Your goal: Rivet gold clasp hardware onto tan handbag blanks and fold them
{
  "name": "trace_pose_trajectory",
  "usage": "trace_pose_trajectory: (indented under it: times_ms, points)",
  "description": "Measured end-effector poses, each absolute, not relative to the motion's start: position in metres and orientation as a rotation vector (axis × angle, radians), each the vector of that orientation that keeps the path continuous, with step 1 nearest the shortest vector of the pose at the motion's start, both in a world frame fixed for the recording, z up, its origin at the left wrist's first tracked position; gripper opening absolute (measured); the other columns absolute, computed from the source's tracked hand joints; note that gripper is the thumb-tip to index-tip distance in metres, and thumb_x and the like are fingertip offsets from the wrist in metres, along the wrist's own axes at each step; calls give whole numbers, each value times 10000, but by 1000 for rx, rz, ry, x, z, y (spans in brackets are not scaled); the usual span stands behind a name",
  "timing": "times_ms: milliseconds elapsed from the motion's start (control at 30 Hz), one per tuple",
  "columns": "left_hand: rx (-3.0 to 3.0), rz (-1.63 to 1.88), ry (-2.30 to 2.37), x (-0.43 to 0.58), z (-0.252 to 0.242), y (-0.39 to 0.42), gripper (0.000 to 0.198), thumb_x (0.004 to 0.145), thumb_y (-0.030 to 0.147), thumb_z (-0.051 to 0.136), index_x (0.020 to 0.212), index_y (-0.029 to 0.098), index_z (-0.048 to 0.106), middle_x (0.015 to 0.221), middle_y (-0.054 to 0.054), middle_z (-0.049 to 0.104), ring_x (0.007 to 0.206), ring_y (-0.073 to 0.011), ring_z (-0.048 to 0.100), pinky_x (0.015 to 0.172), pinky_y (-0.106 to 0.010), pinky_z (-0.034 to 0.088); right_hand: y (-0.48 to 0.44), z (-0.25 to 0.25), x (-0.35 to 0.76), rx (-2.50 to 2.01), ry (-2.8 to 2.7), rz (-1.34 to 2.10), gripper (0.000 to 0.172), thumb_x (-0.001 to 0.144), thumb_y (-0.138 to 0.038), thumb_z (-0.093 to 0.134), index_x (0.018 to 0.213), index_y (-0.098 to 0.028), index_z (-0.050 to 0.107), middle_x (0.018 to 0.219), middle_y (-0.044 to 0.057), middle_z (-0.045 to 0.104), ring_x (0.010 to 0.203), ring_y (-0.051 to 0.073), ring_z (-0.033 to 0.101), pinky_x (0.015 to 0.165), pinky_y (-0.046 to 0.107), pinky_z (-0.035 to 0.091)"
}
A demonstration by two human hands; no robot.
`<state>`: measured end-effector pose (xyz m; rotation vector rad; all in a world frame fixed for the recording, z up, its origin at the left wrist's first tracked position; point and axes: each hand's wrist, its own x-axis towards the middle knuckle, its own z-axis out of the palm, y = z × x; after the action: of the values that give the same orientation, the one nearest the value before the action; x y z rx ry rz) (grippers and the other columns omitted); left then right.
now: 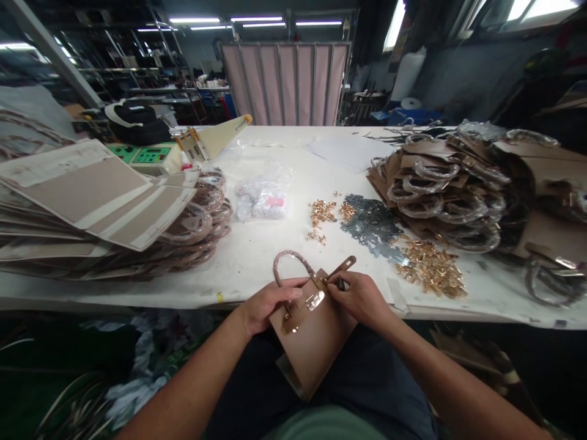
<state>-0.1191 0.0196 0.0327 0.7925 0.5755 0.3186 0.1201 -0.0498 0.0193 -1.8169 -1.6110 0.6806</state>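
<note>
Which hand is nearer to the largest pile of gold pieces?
Right. The right hand, at the bag, is left of the pile; the left hand, holding the bag, is farther left.

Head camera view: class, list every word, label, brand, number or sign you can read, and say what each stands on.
Readable text: none.
Green control panel: markings too small and blurred to read.
Pink patch on the clear plastic packet: any print is too blurred to read.
Brown handbag: no lettering can be made out.
</note>
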Motion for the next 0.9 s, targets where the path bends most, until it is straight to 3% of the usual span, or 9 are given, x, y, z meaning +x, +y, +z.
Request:
trace_pose_trajectory:
  times_ms: [100, 267, 400, 700, 900]
  points:
    - [906, 253, 557, -113, 50, 12, 548, 831, 286, 801, 1359, 164, 717, 1180, -153, 784, 991, -296, 766, 856, -332, 583, -62, 19, 118, -1783, -1559, 654, 169, 903, -326, 630, 891, -265, 788, 873, 11, 798, 813, 228, 734, 767, 308, 491]
    - [971, 288, 465, -110, 54, -7, 674, 801, 215, 801, 1457, 183, 645, 1342, -157, 721, 1191, -331, 705, 983, -367, 557, -79, 21, 123, -1773, -1526, 631, 216, 929, -414, 638, 863, -255, 768, 822, 17, 765, 759, 219, 698, 706, 305, 471]
    - [1048, 319, 521, -109, 50, -24, 659, 818, 158, 753, 1466, 209, 644, 1335, -133, 732, 1191, -331, 708, 993, -376, 554, -91, 25, 129, -1758, -1572, 543, 266, 962, -470, 626, 891, -262, 775, 835, 27, 762, 731, 209, 680, 681, 312, 461]
    - [1066, 429, 478, -106, 66, -47, 637, 845, 218, 773, 1469, 224, 642, 1447, -120, 665, 1331, -369, 622, 1097, -419, 507, -107, 28, 120, -1566, -1306, 493, 290, 954, -504, 666, 880, -252, 788, 892, 71, 788, 841, 249, 720, 803, 358, 552]
    - [1098, 411, 475, -108, 69, -51, 588, 878, 216, 764, 1453, 261, 653, 1411, -99, 692, 1306, -346, 646, 1070, -397, 529, -111, 30, 122, -1538, -1332, 503, 275, 952, -491, 682, 884, -248, 792, 888, 69, 790, 825, 240, 724, 775, 346, 551]
